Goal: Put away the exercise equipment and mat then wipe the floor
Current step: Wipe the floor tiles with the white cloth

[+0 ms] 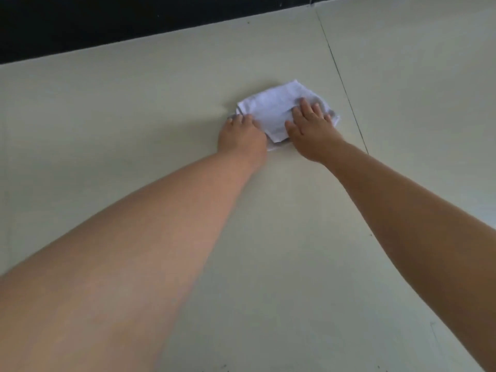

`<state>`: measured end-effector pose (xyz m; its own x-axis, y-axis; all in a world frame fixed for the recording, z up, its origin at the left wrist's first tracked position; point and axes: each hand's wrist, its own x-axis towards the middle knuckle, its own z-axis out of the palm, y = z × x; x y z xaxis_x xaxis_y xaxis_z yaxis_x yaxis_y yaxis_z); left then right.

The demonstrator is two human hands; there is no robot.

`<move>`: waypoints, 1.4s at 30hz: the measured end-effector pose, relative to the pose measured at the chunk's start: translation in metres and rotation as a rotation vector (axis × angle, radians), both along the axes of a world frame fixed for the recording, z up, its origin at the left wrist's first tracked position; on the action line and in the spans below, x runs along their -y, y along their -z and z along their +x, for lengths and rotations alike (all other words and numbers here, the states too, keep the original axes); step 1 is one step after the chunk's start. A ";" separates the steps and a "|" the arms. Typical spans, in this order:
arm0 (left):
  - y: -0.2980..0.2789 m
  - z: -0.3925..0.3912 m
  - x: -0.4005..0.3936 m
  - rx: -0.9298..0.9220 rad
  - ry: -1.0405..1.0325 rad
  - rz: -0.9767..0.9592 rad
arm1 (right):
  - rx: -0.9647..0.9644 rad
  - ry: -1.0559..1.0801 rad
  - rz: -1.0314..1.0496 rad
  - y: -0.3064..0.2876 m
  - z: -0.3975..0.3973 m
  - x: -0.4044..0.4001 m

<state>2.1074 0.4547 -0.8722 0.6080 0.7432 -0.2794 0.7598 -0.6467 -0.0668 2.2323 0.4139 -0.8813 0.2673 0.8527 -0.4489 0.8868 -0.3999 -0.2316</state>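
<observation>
Cloth point(271, 110): white, folded in some layers, lying flat on the floor, a little above and right of the middle of the view; edges at the right side and the left side look greyish.
Floor point(134, 108): pale cream, smooth; carries the cloth and both hands.
Left hand point(241, 135): palm down at the left near corner of the cloth; fingers point(237, 120) stretched forward and released, resting partly on the cloth edge and partly on the floor; no clenching seen.
Right hand point(311, 130): palm down on the right half of the cloth; fingers point(304, 103) straight, a little spread, pressing flat on the fabric, not curled around it; thumb pointing toward the left hand.
Hands together: close to each other, not touching; a strip of cloth showing between them.
Arms: bare, both stretched out from the lower corners of the view toward the cloth.
Seam line point(346, 89): thin and dark, running in the floor from the top toward the lower right, just to the right of the cloth.
Dark band point(107, 22): black, across the top left, along the far edge of the floor.
Sharpness: picture a bit soft, fine details of the fabric not readable.
</observation>
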 end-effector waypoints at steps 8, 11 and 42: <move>-0.004 -0.158 -0.010 -0.075 -0.182 -0.094 | -0.140 -0.317 0.023 0.002 -0.133 -0.019; -0.001 -0.180 0.027 -0.112 -0.129 -0.113 | -0.198 -0.338 -0.005 0.001 -0.145 0.030; -0.001 -0.088 -0.025 -0.131 -0.081 -0.131 | -0.138 -0.086 0.041 0.003 -0.075 -0.019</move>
<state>2.0195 0.4796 -0.8708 0.5000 0.7402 -0.4495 0.7998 -0.5938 -0.0881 2.1573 0.4326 -0.8844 0.1311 0.8881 -0.4406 0.8759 -0.3119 -0.3681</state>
